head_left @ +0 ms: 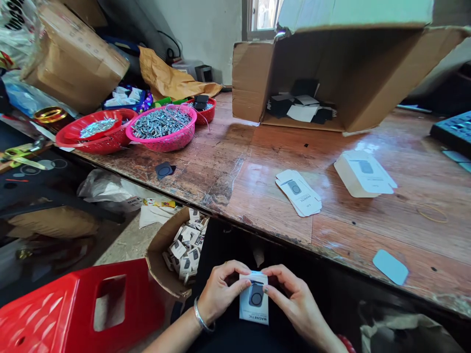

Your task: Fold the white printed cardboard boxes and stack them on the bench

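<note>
A small white box [254, 310] printed with a dark device and the word MAGNETIC is held over my lap, its print upside down to me. My left hand [225, 284] pinches its far left corner between thumb and fingers. At the far right corner, my right hand [290, 290] grips the same end. Fingertips partly cover that end, so I cannot tell whether its flap is folded in. On the table lie a fanned stack of flat printed cartons [299, 193] and a thicker stack [364, 171] farther right.
A cardboard carton [168, 274] of small white boxes stands left of my lap, by a red plastic stool [73, 309]. Baskets of metal parts, including a pink basket [180, 139], sit at the back left. An open cardboard box [250, 81] holds loose pieces; a pale rounded card [390, 267] lies near the edge.
</note>
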Motion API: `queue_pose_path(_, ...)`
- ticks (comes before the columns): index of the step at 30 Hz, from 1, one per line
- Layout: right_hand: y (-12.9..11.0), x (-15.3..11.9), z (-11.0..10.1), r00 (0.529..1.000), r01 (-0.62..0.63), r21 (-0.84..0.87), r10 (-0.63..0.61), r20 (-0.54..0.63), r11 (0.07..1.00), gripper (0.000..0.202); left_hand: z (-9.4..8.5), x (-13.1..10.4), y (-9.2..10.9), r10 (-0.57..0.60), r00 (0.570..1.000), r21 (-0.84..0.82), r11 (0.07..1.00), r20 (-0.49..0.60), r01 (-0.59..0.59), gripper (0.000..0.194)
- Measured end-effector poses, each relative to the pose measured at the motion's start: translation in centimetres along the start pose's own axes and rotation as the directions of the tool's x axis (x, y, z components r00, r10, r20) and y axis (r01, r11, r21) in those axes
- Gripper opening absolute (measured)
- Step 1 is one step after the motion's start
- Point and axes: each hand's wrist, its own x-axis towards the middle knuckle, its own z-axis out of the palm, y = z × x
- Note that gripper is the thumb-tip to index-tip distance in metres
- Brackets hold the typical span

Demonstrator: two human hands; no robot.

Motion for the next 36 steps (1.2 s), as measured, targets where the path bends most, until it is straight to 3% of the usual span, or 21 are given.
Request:
queue_pose_path(7, 0.0, 0.2, -0.3, 0.999, 0.014, -0.068, -0.011, 0.042, 0.998, 0.009, 0.3, -0.2, -0.5, 0.041, 0.999, 0.038, 0.998, 0.026, -0.042, 0.022)
queue_pose_path(12, 0.0, 0.4, -0.1, 0.998, -0.054, 0.105, 0.049, 0.045, 0.993, 0.033, 0.0, 0.2, -0.1, 0.017, 0.999, 0.091, 0.996, 0.034, -0.02, 0.027)
queue_pose_path(17, 0.1, 0.3, -0.1, 0.998, -0.012, -0.011, 0.013, 0.065, 1.0, 0.009, -0.1, 0.1, 0.5, 0.049, 0.994, 0.138, 0.988, 0.102, -0.062, 0.024)
queue_pose_path(21, 0.5, 0.0, 0.1, 0.995, -0.038, -0.007, 0.038, 0.096, 0.999, 0.008, 0.4, -0.3, 0.4, 0.041, 0.992, 0.136, 0.989, 0.116, -0.057, 0.023)
queue_pose_path(24, 0.3, 0.1, 0.1, 0.995, -0.033, -0.009, 0.033, 0.092, 0.999, 0.007, 0.7, -0.3, 0.1, -0.027, 0.997, 0.031, 0.999, 0.07, 0.025, 0.024)
queue_pose_path(26, -0.4, 0.3, 0.1, 0.996, -0.019, -0.021, 0.021, 0.091, 1.0, 0.017, 0.8, -0.2, 0.1, -0.125, 0.991, -0.12, 0.984, 0.049, 0.13, 0.036)
queue_pose_path(28, -1.2, 0.7, 0.0, 0.994, -0.001, -0.021, 0.003, 0.107, 1.0, 0.04, 0.7, 0.0, 0.4, -0.193, 0.98, -0.245, 0.949, 0.047, 0.198, 0.051)
queue_pose_path(31, -2.6, 1.3, 0.0, 0.993, 0.018, -0.017, -0.016, 0.12, 1.0, 0.06, 0.3, 0.2, 1.3, -0.172, 0.985, -0.265, 0.95, 0.0, 0.166, 0.051)
queue_pose_path(33, -3.2, 1.7, 0.1, 0.994, 0.034, -0.05, -0.028, 0.11, 0.998, 0.055, 0.0, 0.3, 1.9, -0.121, 0.992, -0.222, 0.969, -0.042, 0.109, 0.049)
queue_pose_path(36, -3.6, 2.3, 0.2, 0.987, 0.132, -0.159, -0.115, 0.111, 0.978, 0.026, -0.2, 0.4, 2.3, -0.06, 0.996, -0.12, 0.991, -0.058, 0.053, 0.045)
